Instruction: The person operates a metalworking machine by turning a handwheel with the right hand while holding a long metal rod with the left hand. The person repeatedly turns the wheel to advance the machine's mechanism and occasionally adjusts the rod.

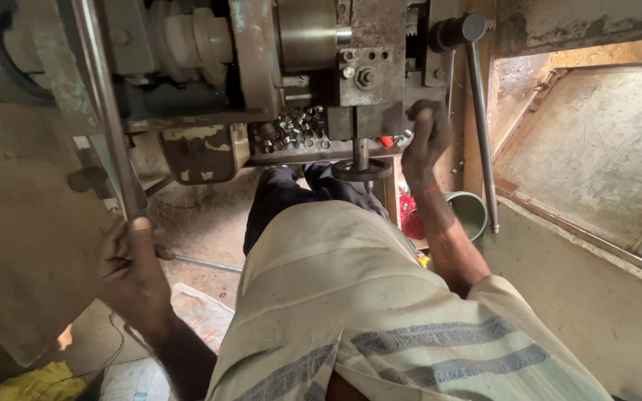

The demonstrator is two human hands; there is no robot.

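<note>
Now the left hand [131,256] is wrapped tight round the long lever [109,111], ready to pull; right hand [425,137] pinches something small at the press's die [362,152], beside loose metal rings [299,126].

Left hand [134,256] wrapped round a slanting lever [105,104], far left of the press [313,67]. Right hand [425,141] up at the press bed, fingers [419,119] just right of a heap of small metal rings [297,128]. Long handle [481,126] hanging right of those fingers; bucket [469,214] below them.
</note>
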